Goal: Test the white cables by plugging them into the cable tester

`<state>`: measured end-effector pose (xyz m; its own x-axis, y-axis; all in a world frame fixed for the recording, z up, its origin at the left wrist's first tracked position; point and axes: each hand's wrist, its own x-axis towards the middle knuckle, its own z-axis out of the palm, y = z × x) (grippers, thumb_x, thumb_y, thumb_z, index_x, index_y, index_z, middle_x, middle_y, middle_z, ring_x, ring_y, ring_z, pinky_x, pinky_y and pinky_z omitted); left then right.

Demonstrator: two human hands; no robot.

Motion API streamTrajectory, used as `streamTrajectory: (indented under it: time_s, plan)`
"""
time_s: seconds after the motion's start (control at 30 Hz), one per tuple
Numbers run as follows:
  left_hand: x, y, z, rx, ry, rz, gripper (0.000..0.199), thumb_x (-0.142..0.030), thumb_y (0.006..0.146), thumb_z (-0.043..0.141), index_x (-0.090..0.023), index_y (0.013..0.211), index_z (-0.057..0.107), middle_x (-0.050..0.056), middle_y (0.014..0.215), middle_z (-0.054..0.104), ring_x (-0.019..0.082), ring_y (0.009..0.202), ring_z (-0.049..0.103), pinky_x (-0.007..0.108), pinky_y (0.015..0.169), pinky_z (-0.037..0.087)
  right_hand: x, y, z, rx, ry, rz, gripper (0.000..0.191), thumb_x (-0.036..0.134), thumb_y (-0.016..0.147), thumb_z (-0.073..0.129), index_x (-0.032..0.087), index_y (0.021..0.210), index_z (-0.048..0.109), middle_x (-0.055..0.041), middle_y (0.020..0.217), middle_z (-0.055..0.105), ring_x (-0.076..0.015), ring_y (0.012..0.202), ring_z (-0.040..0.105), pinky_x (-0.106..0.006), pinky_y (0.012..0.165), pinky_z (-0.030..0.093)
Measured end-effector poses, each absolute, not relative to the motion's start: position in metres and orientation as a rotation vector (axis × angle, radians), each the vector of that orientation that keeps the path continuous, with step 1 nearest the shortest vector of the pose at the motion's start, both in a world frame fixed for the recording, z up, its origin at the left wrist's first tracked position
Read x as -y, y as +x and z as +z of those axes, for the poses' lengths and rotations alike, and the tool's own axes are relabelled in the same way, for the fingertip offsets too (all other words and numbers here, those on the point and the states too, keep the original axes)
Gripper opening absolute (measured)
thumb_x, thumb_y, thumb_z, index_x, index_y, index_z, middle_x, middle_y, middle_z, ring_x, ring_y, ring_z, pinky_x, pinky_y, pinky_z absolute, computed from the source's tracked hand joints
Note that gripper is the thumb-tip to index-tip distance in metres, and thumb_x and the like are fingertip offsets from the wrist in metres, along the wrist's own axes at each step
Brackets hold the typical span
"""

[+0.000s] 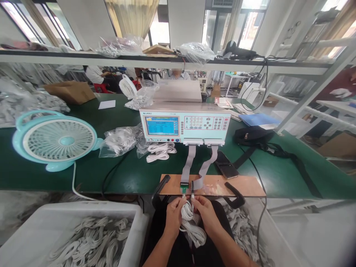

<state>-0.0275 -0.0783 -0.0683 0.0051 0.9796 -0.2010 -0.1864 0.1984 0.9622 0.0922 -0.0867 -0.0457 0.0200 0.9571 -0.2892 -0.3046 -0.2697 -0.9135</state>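
Note:
A bundled white cable hangs between my two hands, just in front of the table edge. My left hand pinches one plug end of it, against the small green circuit board on a grey ribbon cable. With thumb and fingers closed, my right hand holds the other end at the connector of a second ribbon cable. Whether the plugs are fully seated cannot be made out. Both ribbons run up to the front of a tester with a lit blue screen.
A wooden board lies along the green table's edge. A white bin of cable bundles stands at left, another bin at right. On the table are a blue fan, bagged cables, loose bundles, a phone and a black bag.

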Motion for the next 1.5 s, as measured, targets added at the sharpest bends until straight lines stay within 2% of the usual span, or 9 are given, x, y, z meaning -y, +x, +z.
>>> streamTrajectory:
  time_s: [0.13, 0.43, 0.73, 0.9, 1.13, 1.23, 1.4, 1.43, 1.5]
  plan:
    - [0.078, -0.029, -0.068, -1.226, 0.989, 1.149, 0.037, -0.046, 0.071, 0.059, -0.013, 0.056, 0.058, -0.003, 0.051, 0.05, 0.01, 0.051, 0.042, 0.021, 0.051, 0.034, 0.087, 0.091, -0.046, 0.822, -1.219, 1.481, 0.035, 0.045, 0.07, 0.062, 0.015, 0.056, 0.052, 0.0056, 0.049, 0.041, -0.0078, 0.049, 0.032, -0.022, 0.05, 0.025]
    - [0.069, -0.023, -0.066, -1.088, 1.0, 1.193, 0.038, -0.05, 0.072, 0.056, -0.015, 0.057, 0.049, -0.003, 0.055, 0.042, 0.01, 0.054, 0.036, 0.021, 0.052, 0.031, 0.079, 0.088, -0.059, 0.777, -1.215, 1.464, 0.038, 0.052, 0.055, 0.069, 0.015, 0.059, 0.062, 0.0042, 0.046, 0.043, -0.0081, 0.044, 0.029, -0.023, 0.045, 0.022]
    - [0.067, -0.023, -0.075, -1.117, 1.011, 1.196, 0.039, -0.051, 0.072, 0.055, -0.014, 0.058, 0.052, -0.001, 0.057, 0.045, 0.012, 0.056, 0.04, 0.023, 0.053, 0.034, 0.077, 0.087, -0.057, 0.753, -1.186, 1.486, 0.04, 0.054, 0.05, 0.071, 0.015, 0.056, 0.06, 0.0046, 0.043, 0.041, -0.0069, 0.043, 0.027, -0.022, 0.044, 0.019]
    - [0.067, -0.021, -0.075, -1.146, 1.038, 1.223, 0.038, -0.05, 0.072, 0.055, -0.014, 0.058, 0.052, -0.001, 0.057, 0.047, 0.012, 0.057, 0.041, 0.023, 0.055, 0.035, 0.076, 0.087, -0.061, 0.749, -1.187, 1.48, 0.039, 0.052, 0.053, 0.069, 0.016, 0.057, 0.058, 0.0044, 0.046, 0.042, -0.008, 0.044, 0.028, -0.023, 0.045, 0.021]
    - [0.076, -0.02, -0.07, -1.271, 1.055, 1.238, 0.039, -0.056, 0.059, 0.063, -0.018, 0.054, 0.057, 0.001, 0.056, 0.055, 0.017, 0.059, 0.049, 0.026, 0.055, 0.04, 0.089, 0.077, -0.065, 0.802, -1.181, 1.379, 0.039, 0.053, 0.058, 0.064, 0.019, 0.054, 0.045, 0.0043, 0.052, 0.042, -0.0116, 0.052, 0.038, -0.025, 0.053, 0.033]
    - [0.091, -0.017, -0.064, -1.208, 1.057, 1.12, 0.039, -0.056, 0.064, 0.059, -0.017, 0.061, 0.06, 0.0, 0.052, 0.053, 0.015, 0.056, 0.05, 0.024, 0.051, 0.041, 0.103, 0.094, -0.067, 0.928, -1.263, 1.288, 0.037, 0.05, 0.065, 0.058, 0.02, 0.054, 0.04, 0.0055, 0.052, 0.036, -0.0106, 0.052, 0.034, -0.023, 0.05, 0.03]
    - [0.106, -0.013, -0.051, -1.213, 0.743, 0.963, 0.04, -0.056, 0.07, 0.053, -0.016, 0.068, 0.057, -0.011, 0.035, 0.029, 0.005, 0.029, 0.026, 0.017, 0.031, 0.019, 0.138, 0.194, -0.063, 1.242, -1.725, 0.881, 0.025, 0.037, 0.075, 0.045, 0.021, 0.056, 0.045, 0.0029, 0.053, 0.041, -0.0133, 0.053, 0.039, -0.026, 0.053, 0.032]
    - [0.106, -0.012, -0.05, -1.186, 0.666, 0.951, 0.039, -0.055, 0.07, 0.055, -0.016, 0.067, 0.056, -0.011, 0.036, 0.031, 0.004, 0.028, 0.024, 0.016, 0.03, 0.019, 0.146, 0.215, -0.063, 1.324, -1.873, 0.727, 0.022, 0.034, 0.074, 0.047, 0.02, 0.057, 0.049, 0.0013, 0.055, 0.045, -0.015, 0.055, 0.042, -0.029, 0.057, 0.034]
    - [0.105, -0.009, -0.051, -1.138, 0.537, 0.959, 0.036, -0.051, 0.067, 0.059, -0.016, 0.065, 0.053, -0.01, 0.042, 0.042, 0.002, 0.028, 0.026, 0.016, 0.029, 0.021, 0.162, 0.243, -0.064, 1.317, -1.984, 0.575, 0.013, 0.029, 0.071, 0.052, 0.018, 0.074, 0.059, -0.006, 0.074, 0.054, -0.0214, 0.071, 0.049, -0.035, 0.068, 0.036]
